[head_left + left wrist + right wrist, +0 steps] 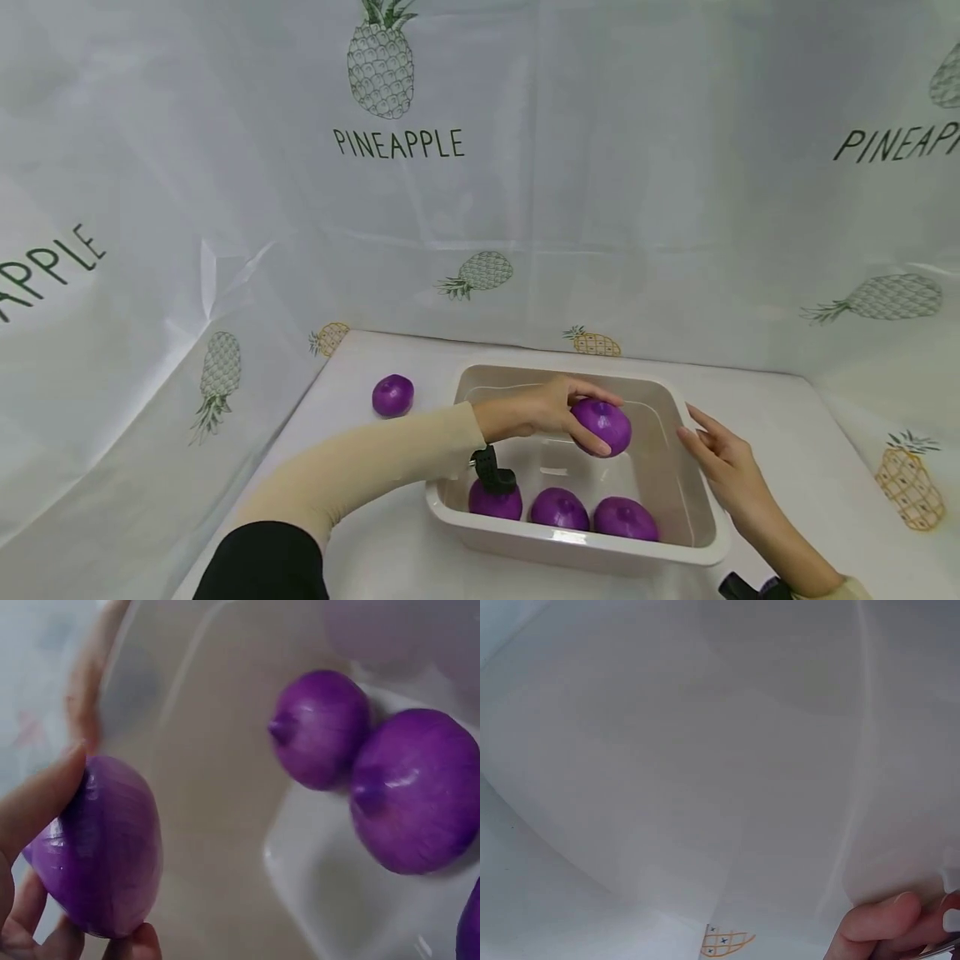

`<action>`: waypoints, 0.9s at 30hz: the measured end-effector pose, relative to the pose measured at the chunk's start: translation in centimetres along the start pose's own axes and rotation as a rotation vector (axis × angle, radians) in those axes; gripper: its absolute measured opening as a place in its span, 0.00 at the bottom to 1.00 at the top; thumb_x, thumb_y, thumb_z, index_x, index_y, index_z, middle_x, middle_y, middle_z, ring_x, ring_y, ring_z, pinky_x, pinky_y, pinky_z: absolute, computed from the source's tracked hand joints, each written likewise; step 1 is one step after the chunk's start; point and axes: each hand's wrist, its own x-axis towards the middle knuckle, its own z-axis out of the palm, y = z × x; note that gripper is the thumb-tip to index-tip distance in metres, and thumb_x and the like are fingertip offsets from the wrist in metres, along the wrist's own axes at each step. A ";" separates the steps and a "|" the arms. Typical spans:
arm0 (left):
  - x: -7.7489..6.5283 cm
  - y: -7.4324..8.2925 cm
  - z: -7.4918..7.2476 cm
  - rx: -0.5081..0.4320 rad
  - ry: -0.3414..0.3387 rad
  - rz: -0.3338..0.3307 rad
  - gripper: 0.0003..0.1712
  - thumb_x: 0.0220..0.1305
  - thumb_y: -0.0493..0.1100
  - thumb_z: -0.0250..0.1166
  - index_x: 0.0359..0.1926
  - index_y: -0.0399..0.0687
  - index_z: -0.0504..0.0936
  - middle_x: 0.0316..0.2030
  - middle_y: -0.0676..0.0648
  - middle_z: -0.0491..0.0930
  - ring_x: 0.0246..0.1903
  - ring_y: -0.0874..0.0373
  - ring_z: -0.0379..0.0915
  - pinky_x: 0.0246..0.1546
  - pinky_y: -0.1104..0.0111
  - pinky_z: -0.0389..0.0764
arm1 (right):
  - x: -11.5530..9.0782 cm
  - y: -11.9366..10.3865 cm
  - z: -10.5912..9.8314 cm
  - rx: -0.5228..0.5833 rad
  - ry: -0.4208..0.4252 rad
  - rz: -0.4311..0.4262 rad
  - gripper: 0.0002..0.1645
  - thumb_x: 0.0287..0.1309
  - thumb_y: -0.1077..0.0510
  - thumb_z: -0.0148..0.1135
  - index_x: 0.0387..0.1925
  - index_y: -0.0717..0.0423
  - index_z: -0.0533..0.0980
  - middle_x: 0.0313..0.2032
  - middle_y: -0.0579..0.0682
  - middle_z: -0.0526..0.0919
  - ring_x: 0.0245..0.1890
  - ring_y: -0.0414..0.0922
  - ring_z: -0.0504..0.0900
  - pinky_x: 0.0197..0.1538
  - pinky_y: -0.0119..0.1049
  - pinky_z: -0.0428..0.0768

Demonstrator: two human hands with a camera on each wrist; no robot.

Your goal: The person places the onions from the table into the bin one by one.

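My left hand [558, 412] grips a purple onion [602, 427] with thumb and fingers, above the inside of a beige plastic basin [577, 542]. In the left wrist view the held onion [112, 847] appears close up, the thumb across its top and fingertips beneath. Several more onions lie along the basin's near side, among them a middle onion [559, 508] and a right one [626, 518]. The leftmost onion [495, 500] is partly hidden by the black wrist strap. At the basin's right rim, my right hand [723, 462] holds the edge; its fingers [881, 919] show at the lower corner.
Another purple onion [392, 396] sits on the white table [390, 533], left of the basin. Behind the table hangs a pale sheet [600, 208] printed with pineapples, which also covers the left and right sides.
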 end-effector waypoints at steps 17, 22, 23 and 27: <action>2.9 -6.2 5.2 0.304 0.242 0.062 0.39 0.31 0.35 0.87 0.52 0.49 0.87 0.48 0.56 0.86 0.50 0.70 0.75 0.53 0.80 0.70 | 0.0 0.0 0.0 -0.023 -0.001 -0.010 0.30 0.74 0.62 0.53 0.69 0.75 0.60 0.42 0.69 0.84 0.32 0.34 0.84 0.31 0.30 0.84; 3.5 -7.0 6.5 0.317 0.256 0.082 0.39 0.32 0.38 0.87 0.53 0.50 0.86 0.47 0.57 0.85 0.48 0.72 0.75 0.52 0.81 0.70 | 0.0 0.0 -0.1 -0.050 0.003 0.001 0.31 0.74 0.61 0.53 0.70 0.74 0.59 0.41 0.68 0.84 0.32 0.33 0.83 0.31 0.29 0.83; 3.6 -7.1 6.7 0.320 0.260 0.079 0.39 0.32 0.38 0.88 0.53 0.51 0.86 0.48 0.58 0.85 0.48 0.72 0.74 0.51 0.81 0.69 | 0.0 0.0 -0.1 -0.057 0.005 0.003 0.31 0.74 0.60 0.54 0.70 0.74 0.59 0.41 0.67 0.85 0.32 0.33 0.82 0.31 0.28 0.83; 4.0 -7.3 7.3 0.318 0.265 0.069 0.39 0.32 0.38 0.87 0.53 0.51 0.86 0.48 0.58 0.85 0.49 0.71 0.75 0.53 0.80 0.69 | 0.1 0.0 -0.1 -0.059 0.007 0.004 0.31 0.73 0.60 0.54 0.70 0.74 0.60 0.39 0.65 0.85 0.31 0.34 0.82 0.30 0.30 0.83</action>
